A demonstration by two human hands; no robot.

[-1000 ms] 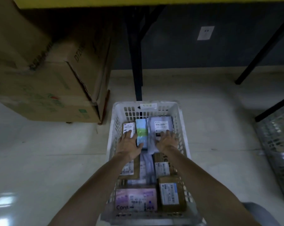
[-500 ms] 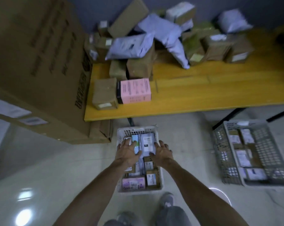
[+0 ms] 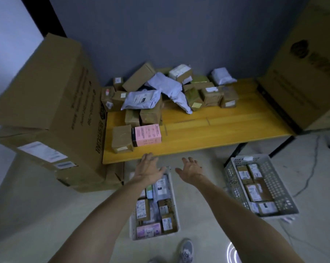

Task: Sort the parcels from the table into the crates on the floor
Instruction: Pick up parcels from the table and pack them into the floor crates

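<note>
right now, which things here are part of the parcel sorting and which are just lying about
Job: parcels, pink box, table, white crate, grey crate, left hand, right hand.
Lying about: left carton, right carton, shoe.

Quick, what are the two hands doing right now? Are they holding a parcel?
Left hand: open, fingers spread, holding nothing.
Right hand: open, fingers spread, holding nothing.

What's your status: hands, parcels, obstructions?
Left hand, right hand open, empty, just short of yellow wooden table. Pink rectangular cardboard box near its front edge, untouched. Nothing in the way.
</note>
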